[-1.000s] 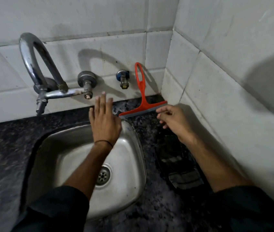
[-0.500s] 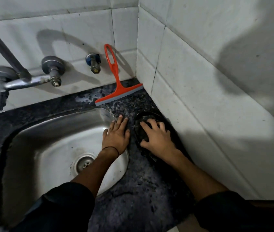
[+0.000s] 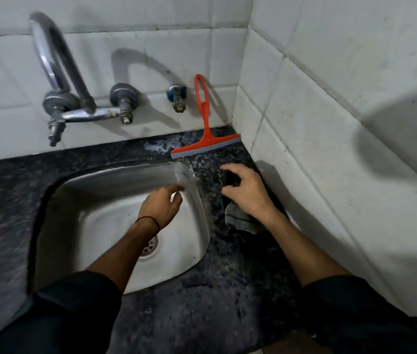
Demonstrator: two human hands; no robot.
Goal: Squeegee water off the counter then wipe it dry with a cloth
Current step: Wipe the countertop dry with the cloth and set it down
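Dark speckled counter around the steel sink, wet sheen showing just behind the sink's far right corner. Orange squeegee parked beyond that corner, blade on the counter, handle leaned against the tiled wall, untouched. Dark cloth flat on the counter right of the sink. Right hand now curled around the cloth, bunching it, no longer pressed flat as half a second ago. Left hand withdrawn from the sink's right rim to hover over the basin, loosely curled, empty. Judged: squeegee stage over, drying stage begun.
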